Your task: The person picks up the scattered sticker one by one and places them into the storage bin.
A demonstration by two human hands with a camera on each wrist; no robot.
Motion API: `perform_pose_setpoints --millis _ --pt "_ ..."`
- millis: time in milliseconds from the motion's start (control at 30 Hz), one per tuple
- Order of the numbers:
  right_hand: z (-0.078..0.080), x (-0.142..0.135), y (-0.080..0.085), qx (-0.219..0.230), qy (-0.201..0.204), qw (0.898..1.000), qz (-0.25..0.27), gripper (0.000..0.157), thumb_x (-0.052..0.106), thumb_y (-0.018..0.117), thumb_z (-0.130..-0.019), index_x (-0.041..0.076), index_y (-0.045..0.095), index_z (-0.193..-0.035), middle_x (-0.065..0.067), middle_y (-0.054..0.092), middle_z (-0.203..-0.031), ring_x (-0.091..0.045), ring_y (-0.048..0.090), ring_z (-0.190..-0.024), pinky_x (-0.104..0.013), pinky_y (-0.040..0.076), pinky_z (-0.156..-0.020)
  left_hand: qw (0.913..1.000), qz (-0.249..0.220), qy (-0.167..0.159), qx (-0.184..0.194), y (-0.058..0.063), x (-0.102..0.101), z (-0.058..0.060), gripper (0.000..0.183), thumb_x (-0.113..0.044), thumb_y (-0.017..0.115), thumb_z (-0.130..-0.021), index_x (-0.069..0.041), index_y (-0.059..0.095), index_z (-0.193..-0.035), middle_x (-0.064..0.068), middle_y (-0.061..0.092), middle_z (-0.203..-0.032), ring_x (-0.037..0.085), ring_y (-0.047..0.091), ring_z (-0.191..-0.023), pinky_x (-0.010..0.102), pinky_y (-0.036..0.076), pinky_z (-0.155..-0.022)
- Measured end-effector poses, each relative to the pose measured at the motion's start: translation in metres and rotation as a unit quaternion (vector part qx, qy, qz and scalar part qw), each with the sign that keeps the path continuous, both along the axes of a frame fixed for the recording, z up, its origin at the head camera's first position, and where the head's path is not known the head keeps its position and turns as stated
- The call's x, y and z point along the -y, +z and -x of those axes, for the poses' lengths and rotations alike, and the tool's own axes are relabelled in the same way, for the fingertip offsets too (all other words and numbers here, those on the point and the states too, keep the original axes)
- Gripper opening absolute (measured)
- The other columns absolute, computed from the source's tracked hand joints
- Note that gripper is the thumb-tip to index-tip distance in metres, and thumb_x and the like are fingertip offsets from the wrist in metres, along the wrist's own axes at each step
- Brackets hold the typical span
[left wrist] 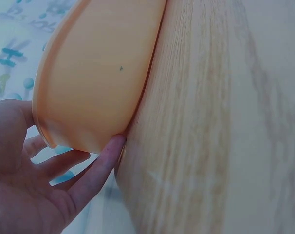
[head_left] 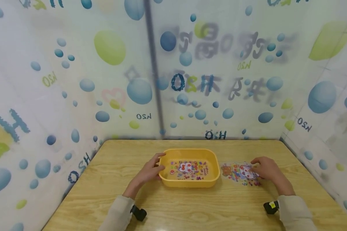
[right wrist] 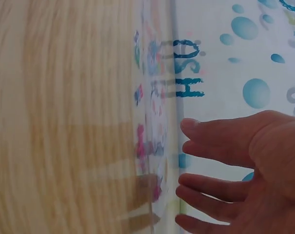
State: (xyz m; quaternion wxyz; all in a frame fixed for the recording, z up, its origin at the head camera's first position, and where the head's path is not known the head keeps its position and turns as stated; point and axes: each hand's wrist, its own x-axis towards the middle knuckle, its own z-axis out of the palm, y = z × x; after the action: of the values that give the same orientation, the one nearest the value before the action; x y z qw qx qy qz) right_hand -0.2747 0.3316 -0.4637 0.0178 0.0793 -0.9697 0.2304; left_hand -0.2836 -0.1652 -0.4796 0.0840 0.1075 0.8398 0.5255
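Left hand (head_left: 148,169) grips yellow tub (head_left: 189,183) at nine o'clock; loose-fingered right hand (head_left: 266,168) by clear printed piece's (head_left: 238,173) three o'clock edge might knock it askew by pressing unevenly

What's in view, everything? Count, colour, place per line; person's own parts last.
Table: 1, light wood grain, under everything handled
Tray: 1, yellow, on the table, centre
Cartoon design: 1, multicoloured, in the tray; printed on or loose, can't tell
Clear printed item: 1, transparent with multicoloured cartoons, on the table, right of the tray
Backdrop: 1, pale with blue and green drops and H2O lettering, behind and beside the table
Vertical strip: 1, dark grey, on the backdrop
Wrist cameras: 2, black, one per wrist
Sleeves: 2, beige, one per arm
Left hand: 1, bare, holding the tray's left end
Right hand: 1, bare, at the clear printed item's right end
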Motion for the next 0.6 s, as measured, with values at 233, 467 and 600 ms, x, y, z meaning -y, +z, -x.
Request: perform_pose_setpoints --millis 233,467,600 --pt "0.004 -0.009 -0.003 0.017 -0.02 0.999 -0.028 0.046 0.021 0.073 -0.091 -0.017 0.065 -0.117 -0.037 0.068 -0.116 -0.043 0.066 -0.096 -0.063 0.054 -0.089 0.9999 -0.01 -0.003 0.004 0.001 0.001 0.0 0.056 -0.013 0.056 -0.104 -0.019 0.039 -0.158 0.028 0.046 -0.155 0.036 0.065 -0.115 0.042 0.064 -0.068" --pt "0.007 -0.014 -0.008 0.044 -0.029 0.998 -0.025 0.056 0.029 0.075 -0.092 -0.017 0.063 -0.121 -0.039 0.063 -0.123 -0.054 0.06 -0.11 -0.067 0.051 -0.095 1.0 -0.004 0.0 0.002 -0.001 0.001 0.001 0.056 -0.014 0.055 -0.105 -0.02 0.039 -0.158 0.027 0.046 -0.155 0.033 0.065 -0.113 0.038 0.063 -0.067" --pt "0.007 -0.014 -0.012 0.041 -0.018 0.999 -0.026 0.058 0.031 0.08 -0.088 -0.017 0.065 -0.118 -0.039 0.065 -0.119 -0.054 0.06 -0.108 -0.067 0.05 -0.094 1.0 -0.005 0.001 0.004 -0.002 0.0 0.002 0.056 -0.014 0.056 -0.105 -0.021 0.04 -0.157 0.026 0.047 -0.155 0.032 0.066 -0.112 0.038 0.063 -0.067"
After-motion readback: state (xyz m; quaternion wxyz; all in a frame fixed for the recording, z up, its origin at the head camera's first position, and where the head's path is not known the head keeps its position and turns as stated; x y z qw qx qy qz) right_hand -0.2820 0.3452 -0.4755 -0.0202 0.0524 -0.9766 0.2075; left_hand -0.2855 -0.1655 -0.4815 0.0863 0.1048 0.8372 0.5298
